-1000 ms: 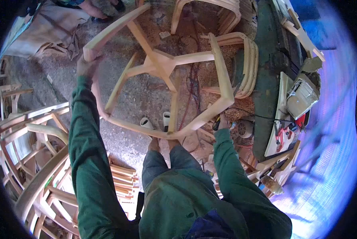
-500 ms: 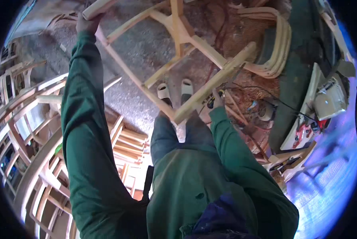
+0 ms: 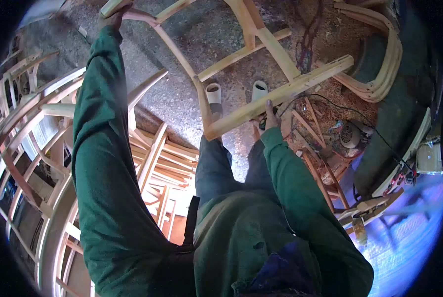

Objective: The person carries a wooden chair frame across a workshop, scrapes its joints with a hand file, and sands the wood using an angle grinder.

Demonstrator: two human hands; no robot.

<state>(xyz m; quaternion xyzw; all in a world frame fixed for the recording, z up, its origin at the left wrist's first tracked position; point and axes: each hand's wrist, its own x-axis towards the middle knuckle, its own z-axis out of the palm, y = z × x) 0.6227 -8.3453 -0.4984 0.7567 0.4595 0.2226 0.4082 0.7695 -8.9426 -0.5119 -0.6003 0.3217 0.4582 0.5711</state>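
A pale wooden chair frame (image 3: pixel 281 94) is tilted in front of me, its near corner just above my knees. At the upper left my left hand (image 3: pixel 113 17) is wrapped round an end of the frame. My right hand (image 3: pixel 270 118) is closed on a dark tool (image 3: pixel 263 122) just below the frame's near rail, with the thumb up by the wood. The tool is mostly hidden by the fingers, and its kind is unclear.
Many wooden chair frames (image 3: pixel 58 198) stand at the left. Stacked curved parts (image 3: pixel 380 84) lie at the upper right. A black cable (image 3: pixel 370 123) crosses sawdust past a round machine (image 3: pixel 350 134). Loose wooden strips (image 3: pixel 308 126) lie near my right hand.
The chair frame has turned and tipped, its near rail now slanting up to the right. My left hand has moved upward, and my right hand has risen with the tool. The view has shifted.
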